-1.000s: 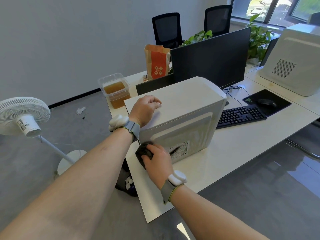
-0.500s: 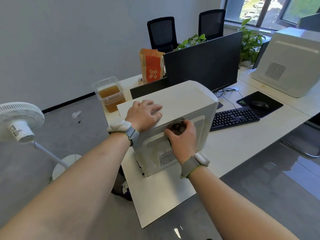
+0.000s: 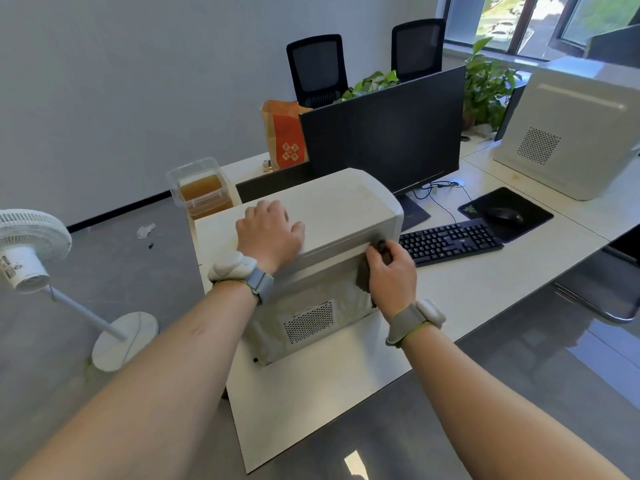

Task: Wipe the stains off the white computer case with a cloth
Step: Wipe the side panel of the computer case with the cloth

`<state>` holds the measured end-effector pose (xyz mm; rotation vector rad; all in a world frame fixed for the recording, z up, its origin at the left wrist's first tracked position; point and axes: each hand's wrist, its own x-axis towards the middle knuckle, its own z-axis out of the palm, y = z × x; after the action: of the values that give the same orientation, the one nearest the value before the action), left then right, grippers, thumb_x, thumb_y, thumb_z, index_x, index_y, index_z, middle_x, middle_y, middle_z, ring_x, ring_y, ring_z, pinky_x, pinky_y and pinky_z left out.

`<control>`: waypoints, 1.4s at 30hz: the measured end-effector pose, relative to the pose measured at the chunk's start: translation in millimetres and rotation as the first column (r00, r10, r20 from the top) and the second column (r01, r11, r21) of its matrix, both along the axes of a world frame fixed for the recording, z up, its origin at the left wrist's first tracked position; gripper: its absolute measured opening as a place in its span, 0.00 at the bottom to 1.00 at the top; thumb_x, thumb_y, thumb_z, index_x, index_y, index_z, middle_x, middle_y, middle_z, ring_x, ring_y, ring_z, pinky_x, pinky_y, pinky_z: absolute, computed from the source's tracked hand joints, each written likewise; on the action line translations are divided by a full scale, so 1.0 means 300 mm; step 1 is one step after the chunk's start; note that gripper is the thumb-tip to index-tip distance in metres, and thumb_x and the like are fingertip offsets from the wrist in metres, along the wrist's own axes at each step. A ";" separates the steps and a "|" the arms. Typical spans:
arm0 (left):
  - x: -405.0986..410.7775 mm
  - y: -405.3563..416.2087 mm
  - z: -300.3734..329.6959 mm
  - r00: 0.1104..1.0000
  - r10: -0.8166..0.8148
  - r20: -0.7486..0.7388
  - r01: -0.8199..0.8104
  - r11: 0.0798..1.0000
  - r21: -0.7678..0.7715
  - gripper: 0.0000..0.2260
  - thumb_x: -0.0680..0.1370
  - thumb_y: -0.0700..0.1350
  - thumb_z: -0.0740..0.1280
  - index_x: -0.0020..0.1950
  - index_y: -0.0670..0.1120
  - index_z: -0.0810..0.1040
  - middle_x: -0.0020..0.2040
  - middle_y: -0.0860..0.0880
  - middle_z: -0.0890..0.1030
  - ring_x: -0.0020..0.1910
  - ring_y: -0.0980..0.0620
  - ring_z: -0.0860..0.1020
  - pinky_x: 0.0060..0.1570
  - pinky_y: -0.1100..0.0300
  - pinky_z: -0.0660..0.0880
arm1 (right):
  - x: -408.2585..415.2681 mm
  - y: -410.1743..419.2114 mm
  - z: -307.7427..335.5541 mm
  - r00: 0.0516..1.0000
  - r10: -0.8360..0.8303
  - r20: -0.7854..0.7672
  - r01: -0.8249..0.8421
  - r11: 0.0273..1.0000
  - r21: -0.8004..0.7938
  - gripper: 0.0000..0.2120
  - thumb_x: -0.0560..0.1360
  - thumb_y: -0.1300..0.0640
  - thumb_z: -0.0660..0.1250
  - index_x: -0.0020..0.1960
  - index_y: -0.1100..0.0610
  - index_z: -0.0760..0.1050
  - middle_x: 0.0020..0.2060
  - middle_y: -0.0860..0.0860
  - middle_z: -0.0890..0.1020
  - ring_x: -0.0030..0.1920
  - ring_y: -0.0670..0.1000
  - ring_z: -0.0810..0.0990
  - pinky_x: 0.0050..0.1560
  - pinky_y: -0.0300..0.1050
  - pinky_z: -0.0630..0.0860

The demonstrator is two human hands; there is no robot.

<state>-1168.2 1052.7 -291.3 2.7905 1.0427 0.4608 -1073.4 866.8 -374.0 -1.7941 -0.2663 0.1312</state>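
Dark cloth (right hand's) against case

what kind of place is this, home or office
Most likely an office. White desks stand side by side, with a black monitor, a keyboard and a mouse on its pad. Two black mesh chairs stand behind, and a second white computer case sits on the neighbouring desk.

1. The black mouse pad, right of the keyboard, bears a green logo at its near left corner; no letters can be made out.
2. The orange paper bag, behind the keyboard, carries a white diamond pattern of marks too small to read.
3. The fan, far left of the keyboard, has a label with illegible print.
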 end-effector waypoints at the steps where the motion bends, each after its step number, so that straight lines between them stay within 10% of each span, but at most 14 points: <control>1: 0.000 0.002 0.000 0.999 -0.014 -0.044 0.013 1.000 -0.010 0.16 0.80 0.58 0.60 0.61 0.50 0.75 0.60 0.46 0.74 0.61 0.43 0.71 0.56 0.48 0.67 | 0.006 -0.002 -0.006 0.999 0.032 0.022 -0.031 0.999 -0.036 0.09 0.77 0.47 0.68 0.52 0.51 0.79 0.46 0.50 0.80 0.47 0.51 0.79 0.52 0.54 0.80; 11: 0.002 0.021 -0.011 0.992 -0.050 -0.115 0.045 0.998 -0.048 0.17 0.84 0.59 0.55 0.72 0.69 0.71 0.75 0.57 0.69 0.69 0.44 0.65 0.66 0.44 0.62 | 0.137 -0.067 -0.001 0.969 0.212 0.127 -0.196 0.973 -0.124 0.04 0.79 0.54 0.69 0.51 0.53 0.80 0.46 0.47 0.79 0.45 0.42 0.76 0.46 0.31 0.70; 17: 0.024 0.003 0.022 0.990 -0.021 -0.141 0.017 0.999 -0.032 0.17 0.84 0.54 0.57 0.71 0.65 0.75 0.72 0.54 0.72 0.69 0.43 0.66 0.66 0.44 0.63 | 0.196 -0.126 -0.124 0.936 0.256 -0.240 -0.336 0.850 -0.405 0.05 0.76 0.54 0.70 0.43 0.54 0.80 0.39 0.51 0.83 0.44 0.55 0.82 0.49 0.53 0.82; 24: 0.128 -0.056 -0.009 0.988 0.077 0.133 -0.075 0.997 -0.020 0.17 0.78 0.59 0.59 0.38 0.50 0.78 0.48 0.49 0.79 0.51 0.43 0.76 0.51 0.49 0.69 | 0.246 -0.118 -0.136 0.543 0.147 -0.827 -0.040 0.988 0.150 0.13 0.77 0.60 0.71 0.60 0.62 0.79 0.51 0.60 0.85 0.49 0.61 0.84 0.46 0.52 0.83; 31: 0.142 -0.043 -0.015 0.997 0.048 -0.062 -0.043 0.996 0.083 0.15 0.80 0.60 0.59 0.60 0.54 0.76 0.61 0.47 0.76 0.61 0.42 0.73 0.57 0.45 0.68 | 0.228 -0.087 -0.100 0.795 0.269 -0.544 -0.178 0.960 0.216 0.02 0.74 0.63 0.73 0.46 0.59 0.80 0.42 0.60 0.83 0.43 0.59 0.83 0.44 0.57 0.83; 36: 0.136 -0.043 -0.018 0.996 0.049 -0.068 -0.048 0.999 0.027 0.15 0.80 0.61 0.59 0.62 0.57 0.75 0.64 0.48 0.74 0.64 0.42 0.71 0.60 0.44 0.66 | 0.222 -0.069 -0.125 0.687 0.148 -0.712 -0.133 0.988 0.076 0.11 0.76 0.61 0.72 0.58 0.63 0.80 0.50 0.63 0.84 0.45 0.58 0.82 0.46 0.51 0.81; 42: 0.133 -0.042 -0.013 0.998 0.055 -0.043 -0.054 0.999 0.006 0.13 0.80 0.60 0.60 0.61 0.58 0.76 0.64 0.49 0.73 0.65 0.44 0.70 0.62 0.44 0.65 | 0.258 -0.110 -0.053 0.827 0.261 -0.498 -0.111 0.944 0.310 0.04 0.77 0.63 0.69 0.44 0.60 0.82 0.39 0.56 0.83 0.40 0.53 0.81 0.41 0.50 0.81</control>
<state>-1128.3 1040.2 -295.3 2.7936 1.1305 0.4117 -995.9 833.7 -389.9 -1.3884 -0.0517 0.6973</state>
